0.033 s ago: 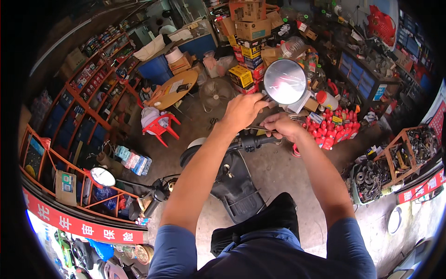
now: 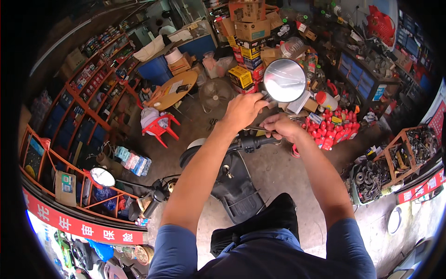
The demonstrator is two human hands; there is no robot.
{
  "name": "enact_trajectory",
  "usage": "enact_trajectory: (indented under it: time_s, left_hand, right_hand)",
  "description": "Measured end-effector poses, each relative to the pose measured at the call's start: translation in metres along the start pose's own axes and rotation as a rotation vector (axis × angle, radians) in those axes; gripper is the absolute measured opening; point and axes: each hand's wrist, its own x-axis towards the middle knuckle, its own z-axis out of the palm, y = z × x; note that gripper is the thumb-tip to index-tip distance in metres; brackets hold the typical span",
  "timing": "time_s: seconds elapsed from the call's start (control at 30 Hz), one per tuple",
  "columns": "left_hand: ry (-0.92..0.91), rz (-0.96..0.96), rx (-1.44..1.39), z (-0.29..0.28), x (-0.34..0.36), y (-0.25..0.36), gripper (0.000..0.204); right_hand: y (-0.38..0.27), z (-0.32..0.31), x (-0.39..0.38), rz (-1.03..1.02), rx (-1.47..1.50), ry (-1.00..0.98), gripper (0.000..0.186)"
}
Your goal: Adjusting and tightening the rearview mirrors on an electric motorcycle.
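My left hand (image 2: 243, 111) is closed at the lower left edge of a round rear-view mirror (image 2: 285, 80), its fingers around the mount or stem, which they mostly hide. Just below and to the right, my right hand (image 2: 280, 125) pinches a slim metal tool (image 2: 254, 129), wrench-like in shape, reaching leftward under the left hand. Both hands are above the right handlebar grip (image 2: 255, 142) of a dark scooter (image 2: 238, 188). What the tool's far end touches cannot be made out. A second round mirror (image 2: 102, 176) stands on the scooter's left side.
Beyond the hands are stacked cartons (image 2: 251, 30) and a cluster of red bottles (image 2: 332, 130). A standing fan (image 2: 216, 92), a round wooden table (image 2: 174, 89) and a red plastic stool (image 2: 160, 129) are farther left. Orange shelving (image 2: 88, 100) lines the left; a bin of metal parts (image 2: 370, 179) stands right.
The round mirror has tilted slightly, and its reflection has gone from bright glare to a greyer picture with a thin line across. Both hands stay nearly in place.
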Motion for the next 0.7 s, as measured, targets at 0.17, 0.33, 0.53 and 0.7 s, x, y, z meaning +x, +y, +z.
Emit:
enact_trajectory:
  time_s: [0.17,0.33,0.53,0.7]
  left_hand:
    - [-0.104,-0.079,-0.174,0.007,0.012,-0.012,0.025]
    - [-0.217,-0.119,-0.411,0.007,0.021,-0.026,0.024]
    - [-0.221,-0.182,-0.398,0.004,0.022,-0.022,0.021]
    - [-0.193,-0.16,-0.365,0.007,0.023,-0.018,0.023]
  right_hand:
    - [0.005,-0.003,0.003,-0.01,0.005,-0.034,0.02]
    - [0.001,0.002,-0.001,-0.017,0.019,-0.026,0.021]
    - [0.002,0.038,-0.03,0.041,0.14,0.002,0.023]
    - [0.015,0.069,-0.038,0.045,0.316,-0.003,0.026]
